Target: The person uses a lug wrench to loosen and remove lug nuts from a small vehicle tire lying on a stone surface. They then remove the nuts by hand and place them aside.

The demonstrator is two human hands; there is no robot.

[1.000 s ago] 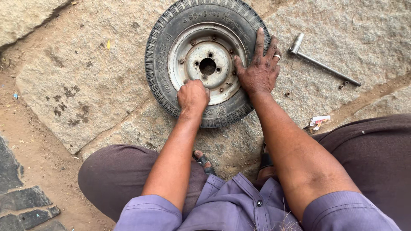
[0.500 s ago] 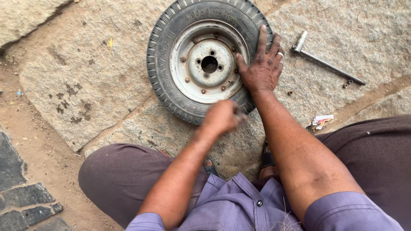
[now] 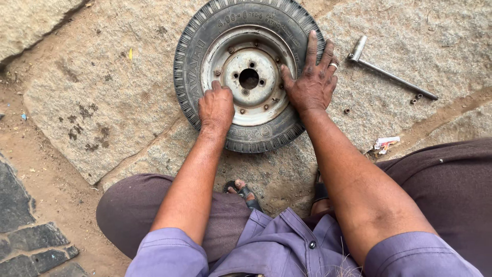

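Rough grey stone slabs (image 3: 77,102) set in reddish dirt make up the ground here, outdoors. A small black rubber tyre on a pale steel rim (image 3: 249,77) lies flat on the slab in front of the crouching person. The left hand (image 3: 216,107) rests on the rim's lower left, fingers curled loosely, gripping nothing. The right hand (image 3: 311,84) presses flat, fingers spread, across rim edge and tyre. Further right lies a long metal socket wrench (image 3: 389,74).

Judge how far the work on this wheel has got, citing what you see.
Done: the wheel lies flat on stone, off any vehicle; loose nuts sit beside the socket wrench. In hand: left hand fisted on the rim, right hand flat on the tyre. Left: tyre not off rim.
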